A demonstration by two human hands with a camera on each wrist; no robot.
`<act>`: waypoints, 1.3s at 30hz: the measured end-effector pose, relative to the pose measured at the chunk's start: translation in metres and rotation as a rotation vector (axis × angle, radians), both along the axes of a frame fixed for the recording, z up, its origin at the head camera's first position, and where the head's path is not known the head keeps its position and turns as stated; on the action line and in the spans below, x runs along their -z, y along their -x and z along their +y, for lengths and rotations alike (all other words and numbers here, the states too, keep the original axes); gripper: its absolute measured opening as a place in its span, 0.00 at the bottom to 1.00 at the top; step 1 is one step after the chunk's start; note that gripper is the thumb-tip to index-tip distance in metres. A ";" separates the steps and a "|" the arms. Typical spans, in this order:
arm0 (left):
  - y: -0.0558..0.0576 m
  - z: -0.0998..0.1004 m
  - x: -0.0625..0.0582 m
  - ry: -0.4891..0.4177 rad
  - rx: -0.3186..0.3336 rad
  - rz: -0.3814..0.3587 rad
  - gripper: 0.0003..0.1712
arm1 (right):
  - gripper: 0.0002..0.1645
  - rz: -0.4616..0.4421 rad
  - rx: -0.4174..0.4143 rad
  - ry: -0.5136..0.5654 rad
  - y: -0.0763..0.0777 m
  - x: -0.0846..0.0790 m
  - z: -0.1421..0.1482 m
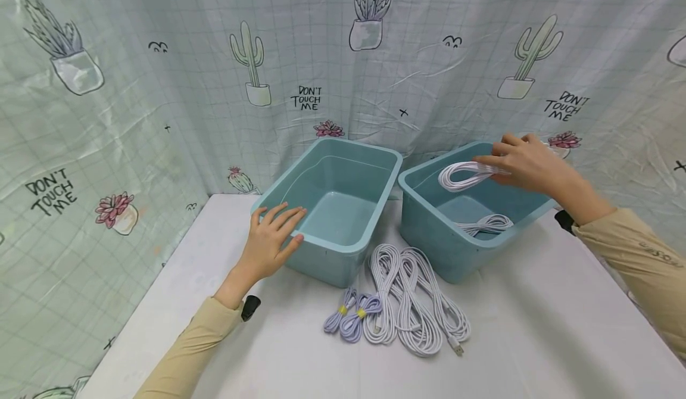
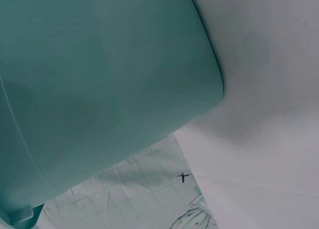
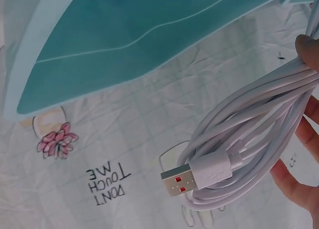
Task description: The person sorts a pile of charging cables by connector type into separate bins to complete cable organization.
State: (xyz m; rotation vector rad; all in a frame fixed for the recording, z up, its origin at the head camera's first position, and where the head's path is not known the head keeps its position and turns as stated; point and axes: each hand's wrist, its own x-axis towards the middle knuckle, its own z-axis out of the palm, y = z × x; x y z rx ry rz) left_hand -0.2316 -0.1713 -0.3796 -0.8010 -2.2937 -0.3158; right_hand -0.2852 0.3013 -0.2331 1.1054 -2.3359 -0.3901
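Note:
My right hand (image 1: 527, 159) grips a coiled white USB cable (image 1: 462, 176) above the right teal bin (image 1: 429, 223). In the right wrist view the cable's USB plug (image 3: 202, 176) juts out from the loops, and thumb and fingers pinch the bundle. Another white cable coil (image 1: 486, 224) lies inside that bin. My left hand (image 1: 270, 241), fingers spread, rests at the near left rim of the left teal bin (image 1: 343, 247), which has a bare floor. In the left wrist view only the bin's outer wall (image 2: 124, 79) and the table show; the hand is outside that view.
In front of the bins lie several white cable coils (image 1: 415, 304) and two lilac cable bundles (image 1: 354, 315) with yellow ties. A cactus-print curtain (image 1: 321, 47) hangs behind and at the sides of the white table (image 1: 300, 357).

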 end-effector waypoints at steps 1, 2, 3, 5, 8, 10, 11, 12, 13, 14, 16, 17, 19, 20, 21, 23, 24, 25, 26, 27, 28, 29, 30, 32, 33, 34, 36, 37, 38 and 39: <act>0.000 0.000 0.000 0.000 -0.001 -0.002 0.36 | 0.28 -0.006 0.016 0.000 0.002 -0.001 0.001; 0.000 0.000 0.000 -0.001 -0.001 -0.003 0.36 | 0.28 -0.008 0.029 -0.003 0.003 -0.001 0.003; 0.000 0.000 0.000 -0.002 0.000 -0.004 0.36 | 0.29 -0.011 0.041 -0.005 0.005 -0.001 0.004; 0.000 0.000 0.000 -0.004 0.002 -0.003 0.36 | 0.28 -0.016 0.059 -0.010 0.008 -0.002 0.007; 0.001 0.000 0.000 -0.007 0.005 -0.002 0.35 | 0.29 -0.015 0.075 -0.020 0.014 -0.001 0.010; 0.001 0.000 0.000 -0.009 0.006 -0.002 0.36 | 0.29 -0.014 0.082 -0.026 0.017 -0.001 0.011; 0.001 0.000 0.000 -0.009 0.007 -0.002 0.36 | 0.29 -0.013 0.085 -0.030 0.019 0.000 0.012; 0.002 -0.001 0.000 -0.009 0.006 -0.002 0.36 | 0.29 -0.012 0.089 -0.034 0.021 0.000 0.012; 0.002 -0.001 0.000 -0.007 0.004 -0.003 0.36 | 0.28 -0.013 0.089 -0.036 0.023 0.000 0.013; 0.002 -0.001 0.000 -0.006 0.003 -0.003 0.36 | 0.28 -0.014 0.094 -0.041 0.024 0.000 0.013; 0.002 -0.001 0.000 -0.004 0.001 -0.005 0.36 | 0.28 -0.019 0.106 -0.051 0.028 0.000 0.013; 0.002 -0.001 0.000 -0.002 -0.001 -0.005 0.35 | 0.28 -0.023 0.110 -0.054 0.029 0.001 0.013; 0.002 -0.001 0.001 0.000 -0.003 -0.007 0.35 | 0.28 -0.027 0.117 -0.065 0.033 0.001 0.014; 0.002 -0.001 0.001 0.000 -0.003 -0.007 0.36 | 0.28 -0.027 0.121 -0.071 0.034 0.001 0.014; 0.002 -0.001 0.001 -0.001 -0.003 -0.007 0.36 | 0.28 -0.023 0.125 -0.076 0.035 0.002 0.014; 0.002 0.000 0.001 -0.002 -0.002 -0.007 0.36 | 0.28 -0.021 0.130 -0.082 0.038 0.003 0.014; 0.002 0.000 0.001 -0.002 -0.002 -0.007 0.35 | 0.29 -0.015 0.131 -0.088 0.039 0.004 0.014; 0.002 0.000 0.001 -0.003 -0.002 -0.008 0.36 | 0.29 -0.006 0.130 -0.092 0.040 0.006 0.015; 0.002 0.000 0.000 -0.004 0.000 -0.007 0.36 | 0.29 0.005 0.125 -0.095 0.041 0.007 0.016; 0.001 0.000 0.000 -0.004 0.000 -0.005 0.35 | 0.29 0.017 0.118 -0.094 0.041 0.009 0.016; 0.001 0.000 0.000 -0.004 0.001 -0.005 0.35 | 0.29 0.027 0.108 -0.091 0.042 0.011 0.017; 0.001 0.001 0.000 -0.004 0.001 -0.004 0.35 | 0.29 0.043 0.096 -0.089 0.042 0.012 0.018; 0.001 0.001 0.000 -0.004 0.001 -0.004 0.35 | 0.28 0.058 0.084 -0.085 0.042 0.013 0.018; 0.001 0.001 0.000 -0.003 0.000 -0.002 0.35 | 0.27 0.069 0.073 -0.071 0.041 0.015 0.019; 0.001 0.001 0.000 -0.002 -0.002 -0.003 0.35 | 0.27 0.068 0.073 -0.064 0.041 0.016 0.020; 0.001 0.001 0.000 -0.001 -0.003 -0.003 0.35 | 0.26 0.064 0.076 -0.059 0.040 0.017 0.020; 0.000 0.001 0.000 0.000 -0.004 -0.005 0.34 | 0.26 0.051 0.085 -0.050 0.038 0.017 0.020; 0.000 0.001 0.000 0.000 -0.004 -0.004 0.34 | 0.26 0.043 0.088 -0.044 0.037 0.017 0.020; 0.000 0.001 0.000 0.000 -0.005 -0.004 0.34 | 0.26 0.037 0.089 -0.039 0.036 0.017 0.020; 0.000 0.001 -0.001 0.001 -0.004 -0.004 0.34 | 0.25 0.034 0.090 -0.035 0.034 0.018 0.020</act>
